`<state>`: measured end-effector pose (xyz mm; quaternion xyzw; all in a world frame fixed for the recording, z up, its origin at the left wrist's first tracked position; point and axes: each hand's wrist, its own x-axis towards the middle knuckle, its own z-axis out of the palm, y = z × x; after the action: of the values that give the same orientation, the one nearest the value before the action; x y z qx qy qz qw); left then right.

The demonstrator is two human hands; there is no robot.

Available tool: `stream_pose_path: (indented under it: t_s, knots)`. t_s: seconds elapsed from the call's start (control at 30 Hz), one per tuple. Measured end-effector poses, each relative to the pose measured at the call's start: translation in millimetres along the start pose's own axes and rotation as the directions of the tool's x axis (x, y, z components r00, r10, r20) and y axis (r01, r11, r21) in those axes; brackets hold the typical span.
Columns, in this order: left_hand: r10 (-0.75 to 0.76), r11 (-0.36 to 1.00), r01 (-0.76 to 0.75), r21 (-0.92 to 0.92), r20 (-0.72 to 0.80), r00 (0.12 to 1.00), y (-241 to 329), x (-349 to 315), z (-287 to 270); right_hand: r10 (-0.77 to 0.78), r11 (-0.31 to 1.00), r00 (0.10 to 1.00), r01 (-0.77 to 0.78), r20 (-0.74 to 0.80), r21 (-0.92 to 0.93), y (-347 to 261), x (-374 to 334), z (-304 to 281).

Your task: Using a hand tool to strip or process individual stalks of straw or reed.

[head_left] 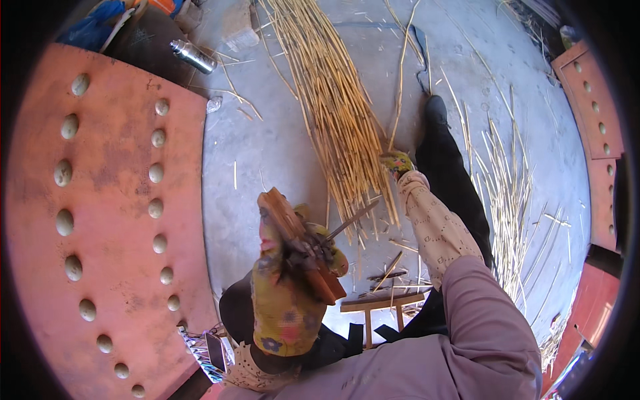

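Note:
My left hand (291,303), in a yellow flowered glove, is closed round a wooden block tool (285,217). Dark metal parts sit at its middle, and a narrow metal strip (353,219) juts from it to the right. The grip is partly hidden by the tool. My right hand (398,164), in a similar glove, reaches forward to the right edge of a long bundle of yellow-brown canes (333,100) on the floor. Its fingers are closed at the lower end of a single thin cane (401,87), which runs away from me.
Red metal door panels with rounded studs stand at left (113,200) and far right (593,100). A silver bottle (193,57) and a brick (239,25) are at the back. Loose pale canes (503,200) lie right of my outstretched leg (450,160). A wooden stool (383,303) is near me.

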<state>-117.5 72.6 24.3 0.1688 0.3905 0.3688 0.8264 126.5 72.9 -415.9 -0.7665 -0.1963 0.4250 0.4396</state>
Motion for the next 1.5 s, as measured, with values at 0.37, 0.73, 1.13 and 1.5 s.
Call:
stream_pose_path:
  t_s: [0.37, 0.73, 1.13, 1.5]
  knots:
    - [0.038, 0.932, -0.062, 0.357, 0.076, 0.996, -26, -6, -5, -0.525, 0.782, 0.695, 0.165, 0.491, 0.601, -169, -165, -72]
    - [-0.446, 0.795, 0.185, 0.577, 0.349, 0.824, -80, -65, -9, -0.46, 0.887, 0.619, 0.358, 0.637, 0.293, -157, -358, -131]
    - [-0.45, 0.805, 0.221, 0.551, 0.325, 0.832, -120, -124, -46, -0.193, 0.432, 0.973, 0.198, -0.125, 0.88, -260, -336, -186]
    - [-0.565, 0.803, 0.366, 0.47, 0.404, 0.72, -109, -136, -61, -0.317, 0.162, 0.948, 0.09, -0.034, 0.983, -263, -335, -213]
